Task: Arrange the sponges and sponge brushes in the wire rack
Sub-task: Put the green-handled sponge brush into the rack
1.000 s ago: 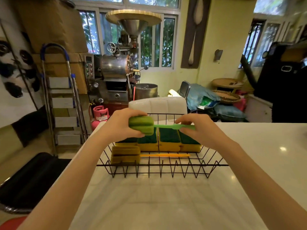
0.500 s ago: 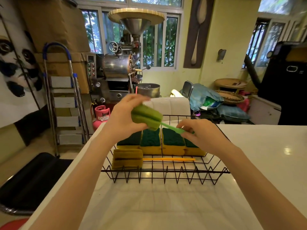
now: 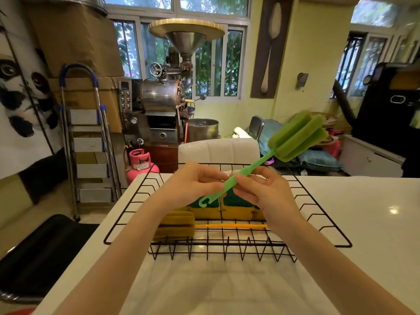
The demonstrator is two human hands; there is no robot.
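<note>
A green sponge brush [image 3: 295, 136] is held above the black wire rack [image 3: 322, 230], its foam head up at the right and its hooked handle end low at the left. My right hand [image 3: 266, 194] pinches the handle's middle. My left hand [image 3: 193, 187] touches the handle beside it with its fingertips. Inside the rack a yellow sponge brush [image 3: 177, 226] lies along the front, foam head at the left, handle running right. Behind it, several yellow sponges with green scouring tops [image 3: 236, 210] stand in a row, partly hidden by my hands.
The rack sits on a white counter [image 3: 363, 223]. A white chair back [image 3: 218, 151] stands just beyond it. A black seat [image 3: 45, 246] is at the lower left. Farther off are a step ladder [image 3: 88, 142], a pink gas cylinder [image 3: 141, 164] and a metal roasting machine [image 3: 168, 101].
The green brush has been flipped: its foam head swung from my left hand up and over to the right. My left hand let go of the head and now touches the handle.
</note>
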